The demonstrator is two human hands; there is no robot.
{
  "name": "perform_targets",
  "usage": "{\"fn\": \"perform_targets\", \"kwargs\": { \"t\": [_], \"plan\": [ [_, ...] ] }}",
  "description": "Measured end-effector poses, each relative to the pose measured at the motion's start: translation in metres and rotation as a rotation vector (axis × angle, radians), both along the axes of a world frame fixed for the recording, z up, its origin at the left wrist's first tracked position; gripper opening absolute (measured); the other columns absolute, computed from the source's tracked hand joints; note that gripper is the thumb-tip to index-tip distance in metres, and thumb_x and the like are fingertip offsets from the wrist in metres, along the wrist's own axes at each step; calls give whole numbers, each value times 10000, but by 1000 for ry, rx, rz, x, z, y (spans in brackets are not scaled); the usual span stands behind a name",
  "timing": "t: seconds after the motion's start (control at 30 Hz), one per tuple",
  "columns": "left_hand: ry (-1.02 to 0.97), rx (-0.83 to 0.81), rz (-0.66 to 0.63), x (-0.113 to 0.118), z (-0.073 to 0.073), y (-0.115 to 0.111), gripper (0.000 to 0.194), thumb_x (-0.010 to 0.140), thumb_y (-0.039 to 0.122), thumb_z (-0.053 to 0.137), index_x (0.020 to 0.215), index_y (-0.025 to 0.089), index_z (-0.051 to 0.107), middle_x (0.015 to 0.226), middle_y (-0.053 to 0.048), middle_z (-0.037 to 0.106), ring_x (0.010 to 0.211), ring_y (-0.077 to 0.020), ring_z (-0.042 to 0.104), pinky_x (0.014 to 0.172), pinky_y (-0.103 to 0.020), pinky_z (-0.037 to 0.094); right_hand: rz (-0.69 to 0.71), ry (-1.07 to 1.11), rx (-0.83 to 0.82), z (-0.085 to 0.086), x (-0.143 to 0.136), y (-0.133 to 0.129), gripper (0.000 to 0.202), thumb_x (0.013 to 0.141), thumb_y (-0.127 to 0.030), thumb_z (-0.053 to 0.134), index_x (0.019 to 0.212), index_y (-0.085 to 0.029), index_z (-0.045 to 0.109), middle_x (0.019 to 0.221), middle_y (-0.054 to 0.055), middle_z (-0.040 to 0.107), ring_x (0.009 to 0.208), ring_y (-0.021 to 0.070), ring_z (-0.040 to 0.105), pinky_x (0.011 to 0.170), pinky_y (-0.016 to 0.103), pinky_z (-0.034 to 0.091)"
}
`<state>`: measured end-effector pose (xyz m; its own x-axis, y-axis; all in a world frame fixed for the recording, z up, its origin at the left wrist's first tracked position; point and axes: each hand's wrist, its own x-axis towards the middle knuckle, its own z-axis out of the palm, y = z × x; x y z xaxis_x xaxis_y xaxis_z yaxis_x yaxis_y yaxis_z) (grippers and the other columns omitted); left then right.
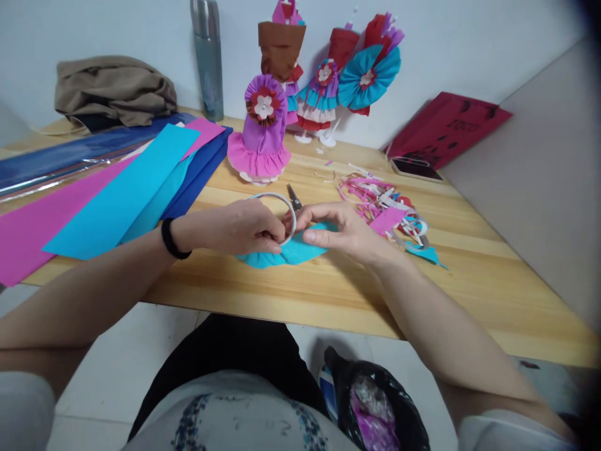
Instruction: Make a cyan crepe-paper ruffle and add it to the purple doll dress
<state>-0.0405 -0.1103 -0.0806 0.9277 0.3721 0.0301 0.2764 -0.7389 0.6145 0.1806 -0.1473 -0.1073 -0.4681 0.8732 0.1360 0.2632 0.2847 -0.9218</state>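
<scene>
A gathered piece of turquoise crepe paper [300, 252] lies on the table in front of me, under both hands. My left hand [248, 227] is closed, thumb pressed against the curled fingers, with a thin white ring [294, 219] that looks like a roll of tape. The ring stands tilted above the paper. From the right, my right hand [340, 232] reaches over the paper with its thumb and fingers apart. Its fingertips come close to the ring and are partly hidden behind it. Small black-handled scissors [295, 198] lie just beyond the hands, partly covered.
Turquoise crepe sheets [126, 188] and pink ones lie at left. Behind stand a purple-and-pink crepe wrap [263, 134], other wraps on stands, and a flask [209, 69]. Paper scraps [385, 207], a phone [417, 168] and a red bag [451, 128] are at right. Below is a bin [408, 407].
</scene>
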Motion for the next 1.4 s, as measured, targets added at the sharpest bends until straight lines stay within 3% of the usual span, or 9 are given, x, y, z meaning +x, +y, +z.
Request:
{"fn": "perform_targets", "kwargs": {
  "t": [0.13, 0.27, 0.47, 0.57, 0.83, 1.07, 1.4],
  "plan": [
    [65, -15, 10, 1, -1, 2, 267, 824, 167, 608, 580, 144, 504, 570, 41, 425, 549, -71, 351, 549, -250, 256, 22, -64, -57, -1, 1, 1, 227, 724, -394, 799, 711, -185, 710, 681, 4, 660, 639, 132, 573, 613, 261, 472],
    [5, -83, -5, 0, -3, 5, 257, 817, 185, 620, 572, 142, 555, 557, 34, 471, 540, -71, 362, 539, -244, 268, 86, -58, -71, 0, 1, 1, 197, 727, -387, 786, 727, -200, 723, 672, -10, 648, 605, 114, 544, 572, 244, 452],
    [-91, -250, 33, 3, -5, 6, 220, 753, 172, 661, 540, 137, 617, 510, 25, 490, 502, -75, 391, 500, -237, 283, -18, -62, -87, 1, -6, -4, 277, 680, -411, 835, 636, -182, 685, 627, -9, 631, 576, 113, 533, 547, 250, 437],
    [-133, -299, 51, 4, -7, 8, 223, 737, 190, 660, 524, 140, 615, 498, 31, 446, 488, -74, 372, 474, -235, 266, -85, -43, -35, 0, -8, -8, 271, 687, -403, 832, 640, -183, 680, 635, 0, 641, 571, 116, 527, 539, 258, 425],
    [-151, -317, 69, 4, -16, 18, 193, 762, 272, 642, 640, 127, 678, 566, 13, 545, 543, -89, 467, 485, -195, 335, -284, -86, 189, 2, -18, -22, 113, 742, -234, 758, 668, -197, 681, 615, -3, 630, 568, 128, 526, 549, 280, 411],
    [-143, -308, 90, 3, -17, 17, 219, 796, 284, 609, 680, 107, 667, 600, 4, 552, 579, -87, 471, 513, -204, 349, -260, -119, 273, 1, -23, -29, 89, 777, -214, 698, 691, -211, 675, 674, 0, 683, 590, 139, 582, 608, 296, 454],
    [-208, -332, 84, 7, -20, 16, 185, 744, 234, 668, 593, 131, 639, 560, 9, 559, 549, -95, 473, 512, -222, 338, -252, -181, 326, 0, -24, -30, 106, 793, -214, 672, 688, -209, 673, 666, 5, 680, 604, 147, 595, 620, 303, 455]
  ]
}}
